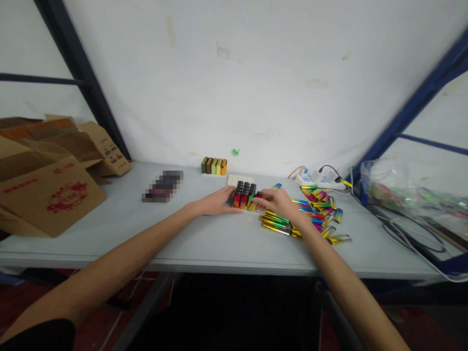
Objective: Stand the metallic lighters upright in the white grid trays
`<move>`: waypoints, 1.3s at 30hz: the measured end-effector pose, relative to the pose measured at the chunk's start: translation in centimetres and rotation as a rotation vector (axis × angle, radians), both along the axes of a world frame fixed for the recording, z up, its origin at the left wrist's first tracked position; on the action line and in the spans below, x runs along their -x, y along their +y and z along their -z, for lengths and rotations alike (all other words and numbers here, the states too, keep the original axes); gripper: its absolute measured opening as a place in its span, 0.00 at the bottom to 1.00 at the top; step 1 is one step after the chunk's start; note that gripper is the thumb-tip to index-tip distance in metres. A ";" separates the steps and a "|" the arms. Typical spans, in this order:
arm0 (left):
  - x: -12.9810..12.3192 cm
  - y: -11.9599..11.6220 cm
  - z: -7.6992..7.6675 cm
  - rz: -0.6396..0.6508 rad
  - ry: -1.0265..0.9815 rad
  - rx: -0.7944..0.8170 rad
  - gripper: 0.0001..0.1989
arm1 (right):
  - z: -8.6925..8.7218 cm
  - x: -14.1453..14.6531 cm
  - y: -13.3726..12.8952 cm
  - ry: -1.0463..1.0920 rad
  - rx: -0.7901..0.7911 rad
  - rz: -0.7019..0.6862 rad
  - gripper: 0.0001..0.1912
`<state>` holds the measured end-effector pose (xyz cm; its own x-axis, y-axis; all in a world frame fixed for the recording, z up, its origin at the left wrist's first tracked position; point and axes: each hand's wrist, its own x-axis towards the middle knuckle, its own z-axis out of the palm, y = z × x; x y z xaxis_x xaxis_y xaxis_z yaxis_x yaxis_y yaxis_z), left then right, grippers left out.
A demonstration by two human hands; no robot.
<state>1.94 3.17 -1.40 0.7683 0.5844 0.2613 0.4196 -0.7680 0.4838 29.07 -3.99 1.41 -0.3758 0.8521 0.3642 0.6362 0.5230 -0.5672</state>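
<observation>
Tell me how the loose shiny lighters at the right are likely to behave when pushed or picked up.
The loose shiny lighters would probably slide easily, since their surfaces look smooth and glossy. Each is likely light and stiff, being small, slim and straight-edged. Pushing one may shift its neighbours, as many lie overlapping on the table.
</observation>
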 end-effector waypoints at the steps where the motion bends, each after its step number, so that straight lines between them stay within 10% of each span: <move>1: 0.0 0.0 0.0 -0.001 -0.001 0.000 0.38 | 0.2 0.2 0.1 -0.022 -0.005 0.004 0.27; 14: 0.0 -0.5 -0.5 -0.003 -0.010 0.019 0.37 | 0.3 2.0 0.3 -0.230 -0.090 0.003 0.28; 23: 0.1 0.2 0.1 -0.017 0.017 -0.012 0.41 | 2.1 -5.0 4.2 -0.216 -0.266 0.367 0.20; 28: 0.0 0.3 0.2 -0.021 0.029 -0.015 0.40 | 3.7 -6.3 5.6 -0.402 -0.088 0.297 0.19; 39: 0.1 0.2 0.0 -0.014 0.043 -0.040 0.40 | -0.3 -11.7 3.4 -0.401 -0.068 0.477 0.17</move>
